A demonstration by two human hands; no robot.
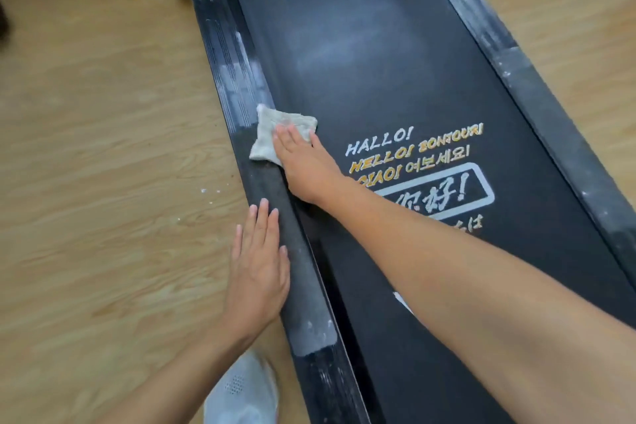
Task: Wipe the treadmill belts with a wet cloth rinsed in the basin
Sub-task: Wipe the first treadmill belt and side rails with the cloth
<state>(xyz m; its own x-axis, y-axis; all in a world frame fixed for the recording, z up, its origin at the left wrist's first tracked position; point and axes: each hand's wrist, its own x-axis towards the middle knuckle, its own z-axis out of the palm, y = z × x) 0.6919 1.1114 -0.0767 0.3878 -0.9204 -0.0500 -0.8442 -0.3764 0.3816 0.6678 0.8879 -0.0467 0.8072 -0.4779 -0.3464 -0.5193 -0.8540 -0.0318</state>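
Now the right hand [306, 169] presses straight fingers onto a small, pale grey folded cloth [268, 134], its grip open and flat. The cloth lies where the black treadmill belt [378, 45] meets the dusty black left side rail [234, 79]. The left hand [260, 272] rests flat on that rail, nearer the person, its grip open too and holding nothing. White and yellow printed greetings [413, 151] sit on the belt just beside the right hand. A white mesh shoe [241, 389] stands on the light wooden floor [86, 165].
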